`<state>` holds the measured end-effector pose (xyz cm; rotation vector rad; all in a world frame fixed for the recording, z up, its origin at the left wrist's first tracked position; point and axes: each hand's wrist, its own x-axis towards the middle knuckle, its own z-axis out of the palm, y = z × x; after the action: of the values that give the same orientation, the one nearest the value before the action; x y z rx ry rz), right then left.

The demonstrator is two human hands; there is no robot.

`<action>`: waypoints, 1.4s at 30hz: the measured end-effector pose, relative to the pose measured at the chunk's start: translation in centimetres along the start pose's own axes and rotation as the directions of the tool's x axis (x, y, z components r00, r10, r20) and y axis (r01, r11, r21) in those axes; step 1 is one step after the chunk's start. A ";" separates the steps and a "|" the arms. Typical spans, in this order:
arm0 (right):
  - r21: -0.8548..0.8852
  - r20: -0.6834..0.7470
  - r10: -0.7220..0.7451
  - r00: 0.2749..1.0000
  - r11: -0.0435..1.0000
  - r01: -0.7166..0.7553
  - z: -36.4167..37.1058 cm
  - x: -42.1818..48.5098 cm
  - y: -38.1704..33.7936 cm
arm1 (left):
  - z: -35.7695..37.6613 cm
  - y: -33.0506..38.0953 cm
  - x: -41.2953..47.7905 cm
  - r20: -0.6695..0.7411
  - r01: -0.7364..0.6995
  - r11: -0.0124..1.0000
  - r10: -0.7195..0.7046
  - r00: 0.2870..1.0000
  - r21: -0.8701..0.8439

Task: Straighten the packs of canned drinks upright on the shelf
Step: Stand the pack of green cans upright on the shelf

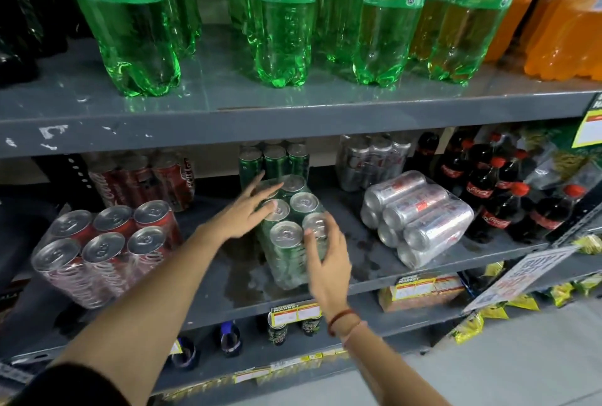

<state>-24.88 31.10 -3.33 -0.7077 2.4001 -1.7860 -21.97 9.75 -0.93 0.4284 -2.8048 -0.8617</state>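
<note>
Grey shelf [293, 295]: red pack [104, 249] and green pack [293, 236] are stood up; the silver pack [420, 216] is left lying

The left hand [250, 213] and right hand [325, 259] are spread wide against the green pack, nothing gripped

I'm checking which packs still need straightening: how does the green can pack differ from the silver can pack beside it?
The green can pack stands with its can tops facing up; the silver can pack lies on its side, tops facing left. The left hand and right hand are at the green pack; nothing touches the silver one. Both are shrink-wrapped six-packs on the same grey shelf.
</note>
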 end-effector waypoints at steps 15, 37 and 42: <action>-0.068 0.408 -0.112 0.906 0.986 0.152 -1.7 10.0 -2.1 | 5.5 10.6 -8.0 -0.581 0.103 0.882 -0.386 0.716 -0.459; -0.642 0.071 -0.074 0.995 0.760 0.103 1.7 4.6 -2.0 | -0.8 2.3 -4.3 -0.035 0.142 0.972 -0.152 0.988 -0.187; -0.652 0.042 -0.025 0.999 0.757 0.047 1.8 4.3 -2.3 | -0.6 1.7 -3.4 -0.020 0.146 0.979 -0.150 0.988 -0.143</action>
<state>-27.42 27.24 -0.91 -0.8141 3.0091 -0.8729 -19.01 11.89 0.30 0.6283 -2.6886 -1.0672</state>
